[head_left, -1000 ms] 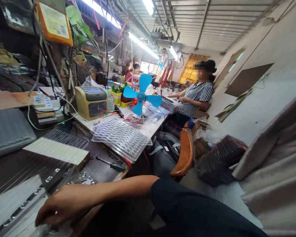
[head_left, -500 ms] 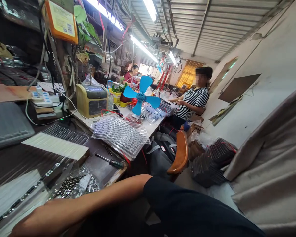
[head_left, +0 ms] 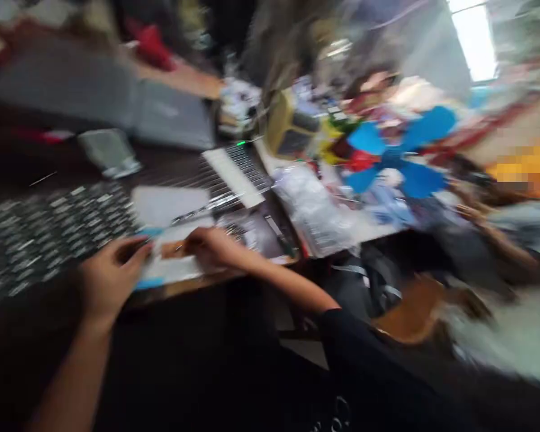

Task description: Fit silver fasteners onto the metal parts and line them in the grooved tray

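Both of my hands are low over the front edge of the workbench, and motion smears the view. My left hand [head_left: 110, 273] has its thumb and forefinger pressed together beside a small tan piece [head_left: 173, 249] on a white and blue surface; what they pinch is too blurred to make out. My right hand [head_left: 213, 247] bends its fingers down at the tan piece's right end, and whatever they grip is hidden. Left of my hands spreads a tray of small dark metal parts [head_left: 49, 240]. A strip with dark metal pieces [head_left: 191, 214] lies just behind them, beside a white sheet [head_left: 171, 203].
A bag of small metal parts [head_left: 247, 227] and a screwdriver [head_left: 279, 235] lie right of my hands. Behind are a long white block [head_left: 234, 178], stacked clear plastic trays [head_left: 315, 210] and a blue fan [head_left: 391, 157]. An orange-brown chair back [head_left: 411, 309] stands at the right.
The view has swung left and down toward the bench. My left hand has come into view, and my right hand now shows fully beside it.
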`<state>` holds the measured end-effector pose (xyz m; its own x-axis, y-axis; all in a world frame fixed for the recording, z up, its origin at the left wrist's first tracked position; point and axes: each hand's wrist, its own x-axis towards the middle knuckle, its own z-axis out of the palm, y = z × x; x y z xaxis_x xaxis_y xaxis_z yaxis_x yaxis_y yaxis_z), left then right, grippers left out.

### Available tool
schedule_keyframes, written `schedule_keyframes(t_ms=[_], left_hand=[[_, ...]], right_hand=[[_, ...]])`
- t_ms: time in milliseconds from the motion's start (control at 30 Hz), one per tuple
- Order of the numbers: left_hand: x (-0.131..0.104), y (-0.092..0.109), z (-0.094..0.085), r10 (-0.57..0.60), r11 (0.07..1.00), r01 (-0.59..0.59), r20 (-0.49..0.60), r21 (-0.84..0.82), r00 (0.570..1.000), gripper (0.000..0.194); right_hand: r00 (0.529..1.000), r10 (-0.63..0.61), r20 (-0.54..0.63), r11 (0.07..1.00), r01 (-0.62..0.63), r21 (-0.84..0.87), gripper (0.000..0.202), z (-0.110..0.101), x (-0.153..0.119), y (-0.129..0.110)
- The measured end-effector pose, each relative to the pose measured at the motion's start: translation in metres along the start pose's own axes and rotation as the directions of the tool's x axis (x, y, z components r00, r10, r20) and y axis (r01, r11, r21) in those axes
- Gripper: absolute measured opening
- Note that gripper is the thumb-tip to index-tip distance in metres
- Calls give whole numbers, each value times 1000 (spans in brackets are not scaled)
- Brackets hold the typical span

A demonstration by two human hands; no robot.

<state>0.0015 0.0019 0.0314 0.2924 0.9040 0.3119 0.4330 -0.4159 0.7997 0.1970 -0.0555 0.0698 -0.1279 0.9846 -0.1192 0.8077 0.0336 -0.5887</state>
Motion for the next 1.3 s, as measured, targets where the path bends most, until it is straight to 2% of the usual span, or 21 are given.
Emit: schedule_keyframes(t_ms=[33,67,167,367,533,667,733,833,900,967,1033,1100,1133,1200,1300], left_hand=[[-5,-10,2,-71,997,70,-26,-21,997,21],[-6,-19,4,-101,993,100,-19,-61,995,21],[-1,-36,6,-97,990,96,1,-108,995,22],[-1,-28,2,-20,998,21,2,-66,1000,18],[-2,-26,2,6,1000,-4,75,-29,997,20],[-4,-22,-1,15,996,-25,124,83,992,20],[-1,-28,-1,-41,987,20,128,160,991,17],[4,-37,0,-121,976,84,179,203,976,12],[4,-37,1,-158,962,119,147,246,976,11],[2,-31,2,-153,951,125,79,283,985,14],[-2,-21,6,-101,959,93,19,266,995,21],[-2,-14,11,-53,990,46,50,131,997,24],[-1,-13,14,-37,997,32,80,66,996,25],[3,-17,18,0,1000,-2,148,16,989,23],[5,-22,18,36,999,-35,162,-8,986,19]], right_hand=[[1000,-9,-1,1000,9,23,13,2,2,4],[998,8,-66,1000,-7,25,14,5,7,9],[995,-46,-93,997,51,54,16,17,19,22],[991,-111,-76,994,109,-19,17,30,27,17],[993,-111,45,957,119,-266,21,31,29,5],[948,-233,218,855,306,-419,28,21,18,-5],[932,-268,243,810,355,-467,29,18,18,-3],[917,-301,262,781,395,-484,29,17,25,5],[909,-318,269,804,409,-432,29,17,30,9],[899,-345,268,855,419,-305,29,14,29,10],[898,-374,233,903,410,-128,28,6,23,10],[923,-373,96,927,376,-11,28,-4,15,16],[947,-321,-26,947,322,16,28,-10,13,23],[958,-209,-198,973,224,56,28,-19,13,41],[940,-109,-323,984,149,102,27,-24,12,65]])
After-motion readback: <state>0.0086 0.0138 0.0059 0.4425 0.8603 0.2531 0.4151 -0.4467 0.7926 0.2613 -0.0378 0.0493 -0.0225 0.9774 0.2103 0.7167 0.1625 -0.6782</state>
